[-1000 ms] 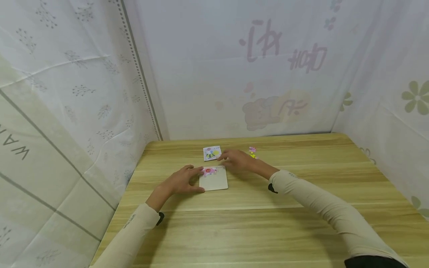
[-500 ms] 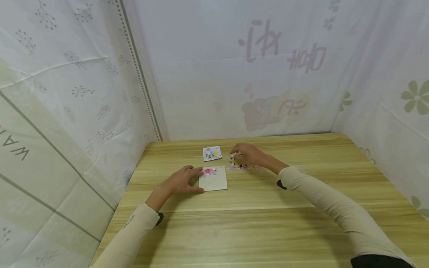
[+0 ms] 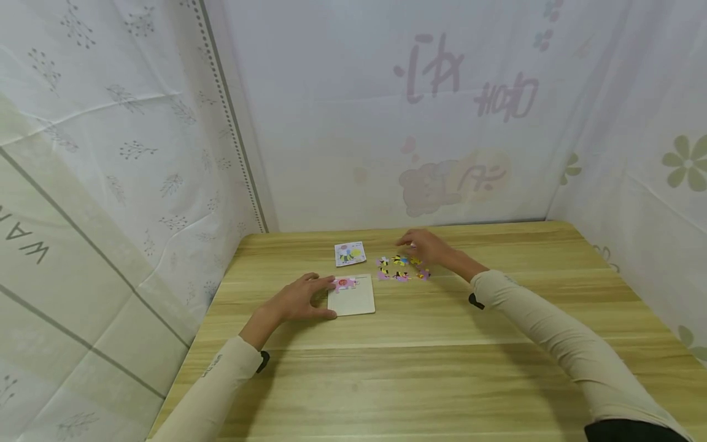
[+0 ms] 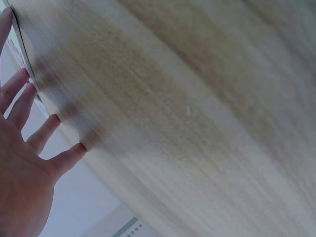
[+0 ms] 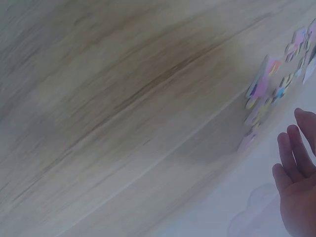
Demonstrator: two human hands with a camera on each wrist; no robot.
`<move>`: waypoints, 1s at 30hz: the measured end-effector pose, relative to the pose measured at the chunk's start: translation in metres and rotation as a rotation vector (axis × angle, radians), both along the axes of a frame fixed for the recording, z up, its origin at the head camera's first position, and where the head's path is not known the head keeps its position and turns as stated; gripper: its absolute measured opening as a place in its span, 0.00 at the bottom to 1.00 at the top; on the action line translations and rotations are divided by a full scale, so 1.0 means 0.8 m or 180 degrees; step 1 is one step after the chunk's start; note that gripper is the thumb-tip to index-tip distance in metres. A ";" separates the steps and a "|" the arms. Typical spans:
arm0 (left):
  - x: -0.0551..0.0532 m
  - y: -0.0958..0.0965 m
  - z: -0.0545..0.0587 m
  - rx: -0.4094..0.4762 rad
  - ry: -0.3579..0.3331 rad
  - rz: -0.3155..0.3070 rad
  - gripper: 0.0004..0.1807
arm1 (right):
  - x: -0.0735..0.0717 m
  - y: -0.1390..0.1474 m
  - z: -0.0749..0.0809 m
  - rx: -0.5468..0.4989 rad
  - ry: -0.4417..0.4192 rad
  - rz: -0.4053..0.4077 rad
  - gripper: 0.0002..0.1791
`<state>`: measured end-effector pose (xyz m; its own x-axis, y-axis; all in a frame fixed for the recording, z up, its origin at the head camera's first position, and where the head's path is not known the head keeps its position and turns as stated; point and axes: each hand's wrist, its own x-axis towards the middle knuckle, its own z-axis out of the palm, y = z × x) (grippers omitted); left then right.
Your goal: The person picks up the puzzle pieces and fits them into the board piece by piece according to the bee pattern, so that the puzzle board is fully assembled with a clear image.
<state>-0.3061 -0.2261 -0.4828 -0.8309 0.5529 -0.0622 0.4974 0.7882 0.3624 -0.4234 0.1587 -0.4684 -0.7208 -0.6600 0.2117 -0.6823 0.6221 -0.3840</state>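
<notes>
My left hand (image 3: 301, 298) rests at the left edge of a white square puzzle board (image 3: 353, 301), with its fingers spread and the thumb at the lower left corner. Pink puzzle pieces with a red spot (image 3: 343, 283) lie along the board's upper left, partly under the fingertips. My right hand (image 3: 428, 247) hovers over the far right end of a group of loose jigsaw pieces (image 3: 400, 276). In the right wrist view its fingers (image 5: 289, 153) are loosely bent and no piece shows in them. The hand hides part of the group from the head view.
A small picture card (image 3: 350, 253) with a bee-like drawing lies behind the board. The wooden table (image 3: 353, 374) ends at a patterned cloth wall (image 3: 331, 123) at the back, with more cloth at both sides.
My right hand has moved right and back, from beside the picture card to the far end of the loose pieces, uncovering most of them. The left hand has stayed at the board.
</notes>
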 end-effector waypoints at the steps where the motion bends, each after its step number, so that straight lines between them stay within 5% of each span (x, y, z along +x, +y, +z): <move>1: 0.000 0.000 0.000 0.0003 0.0001 -0.0002 0.51 | -0.002 0.003 -0.001 -0.0012 0.0001 -0.0003 0.16; 17: 0.004 0.002 0.003 0.0020 -0.0009 0.0012 0.50 | -0.030 0.041 -0.020 0.0170 0.0017 -0.0187 0.12; 30: 0.000 0.002 0.002 0.0013 -0.0017 0.0011 0.48 | -0.022 0.041 -0.021 0.0171 0.0003 -0.0217 0.09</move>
<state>-0.3060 -0.2241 -0.4811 -0.8325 0.5503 -0.0644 0.4927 0.7884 0.3683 -0.4407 0.1919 -0.4854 -0.7643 -0.6197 0.1782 -0.6380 0.6868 -0.3482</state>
